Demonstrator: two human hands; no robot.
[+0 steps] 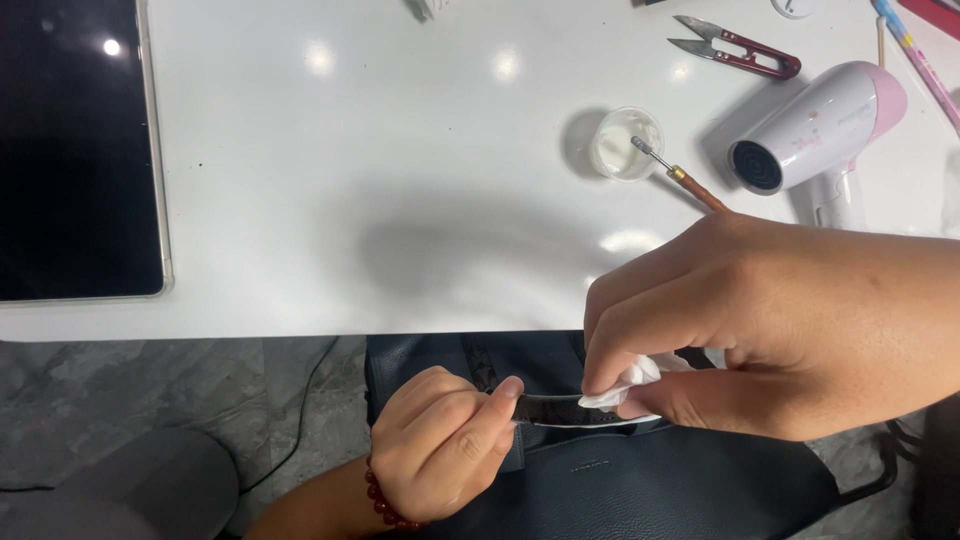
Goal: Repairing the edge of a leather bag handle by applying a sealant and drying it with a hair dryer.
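Head view: left hand (pixel 440 445) pinches the dark strap (pixel 560 410) taut while right hand (pixel 760 325), fingers closed on a white wipe (pixel 625 382), rubs it; steady strokes look needed next.

At the upper left of the frame we see a dark tablet (pixel 75 150) lying flat on the white desk (pixel 350 200). Toward the upper right we find a small clear cup (pixel 627 143) of white liquid with a wooden-handled tool (pixel 690 182) resting its metal tip inside. Beyond it are red-handled thread snips (pixel 735 50) and a white-and-pink hair dryer (pixel 815 125). Along the bottom we see grey stone floor (pixel 120 390), a dark cable (pixel 295 420) and a dark blue leather bag (pixel 650 480).
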